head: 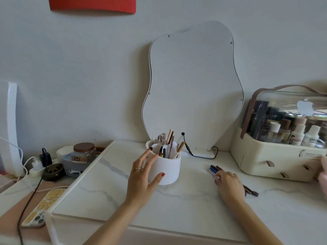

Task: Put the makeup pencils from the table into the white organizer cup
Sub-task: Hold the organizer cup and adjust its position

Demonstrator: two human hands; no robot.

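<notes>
The white organizer cup stands mid-table with several pencils and brushes upright in it. My left hand is against its left side, fingers spread, thumb on the front wall and fingertips near the rim. A bundle of makeup pencils lies flat on the table to the right. My right hand rests palm-down over the middle of that bundle, so that the pencil ends stick out on both sides; whether the fingers grip them I cannot tell.
A wavy mirror leans on the wall behind the cup, its cable trailing on the table. A cream cosmetics case stands right. A jar, chargers and a phone lie left. Another person's hand shows at the right edge.
</notes>
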